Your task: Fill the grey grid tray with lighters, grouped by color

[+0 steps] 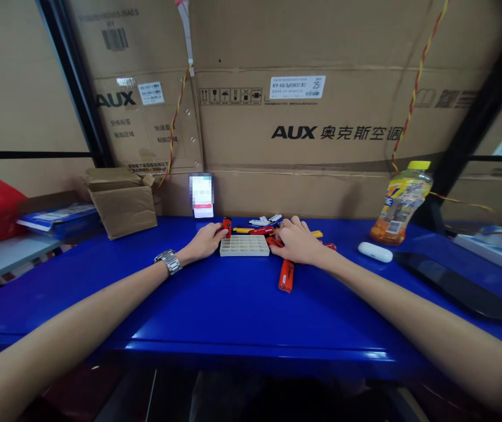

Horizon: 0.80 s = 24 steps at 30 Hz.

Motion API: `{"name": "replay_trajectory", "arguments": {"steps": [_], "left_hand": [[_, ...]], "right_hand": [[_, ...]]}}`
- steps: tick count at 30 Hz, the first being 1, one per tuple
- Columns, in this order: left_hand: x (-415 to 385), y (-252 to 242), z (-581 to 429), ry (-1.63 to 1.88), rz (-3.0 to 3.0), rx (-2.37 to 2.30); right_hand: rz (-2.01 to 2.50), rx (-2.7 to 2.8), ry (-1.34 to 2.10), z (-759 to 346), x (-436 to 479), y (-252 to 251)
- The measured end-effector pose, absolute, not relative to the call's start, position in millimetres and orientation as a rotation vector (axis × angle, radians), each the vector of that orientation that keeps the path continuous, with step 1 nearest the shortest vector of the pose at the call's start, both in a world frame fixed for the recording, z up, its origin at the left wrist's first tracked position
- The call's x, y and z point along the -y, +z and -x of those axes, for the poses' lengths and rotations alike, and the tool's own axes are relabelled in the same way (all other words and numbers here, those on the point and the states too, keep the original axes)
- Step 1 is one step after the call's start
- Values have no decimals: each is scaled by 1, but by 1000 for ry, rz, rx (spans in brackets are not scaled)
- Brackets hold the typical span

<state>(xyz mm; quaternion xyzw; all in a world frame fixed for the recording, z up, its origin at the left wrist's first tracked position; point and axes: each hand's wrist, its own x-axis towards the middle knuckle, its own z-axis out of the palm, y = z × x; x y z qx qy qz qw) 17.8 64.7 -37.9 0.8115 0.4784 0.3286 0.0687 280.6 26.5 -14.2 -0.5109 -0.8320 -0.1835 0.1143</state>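
Observation:
A small white grid tray lies on the blue table. My left hand rests at its left end, fingers curled against a small red item; whether it grips that item is unclear. My right hand lies at the tray's right end, palm down with fingers bent over a pile of red, yellow and white small pieces. A longer red piece sticks out from under my right wrist. A metal watch is on my left wrist.
Large cardboard boxes wall off the back. A small brown box sits at left, a juice bottle and white oval case at right, a dark tablet further right. A small card stands behind the tray.

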Motion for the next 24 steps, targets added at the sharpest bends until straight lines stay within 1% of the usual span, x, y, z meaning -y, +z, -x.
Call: {"name": "replay_trajectory", "arguments": {"steps": [3,4,6,8,12,14,16,18,20,24], "left_hand": [[-60,-36,-18,1038,-2442,-1465],[-57,-34,-19,1104,-2429,-1481],[-45,-26,-25,1349,-2371,-1522],[-30,-17,-35,1481,-2375,-1459],[-2,-8,-58,1346,-2339,-1218],[4,-9,-64,1274,-2313,-1095],[5,-11,-67,1219,-2311,-1035],[3,-12,-66,1203,-2303,-1019],[1,-12,-64,1249,-2242,-1004],[-6,-14,-62,1424,-1847,-887]], "right_hand": [[1516,2337,-523,-282,-27,-14],[1506,2287,-495,-282,-27,-13],[1440,2207,-386,-281,-25,-10],[1336,2145,-231,-276,-21,-6],[1103,2090,162,-261,-7,0],[1000,2112,405,-253,0,0],[935,2120,576,-247,4,-1],[900,2133,633,-245,6,-2],[880,2158,610,-245,7,-2],[908,2194,474,-247,6,0]]}}
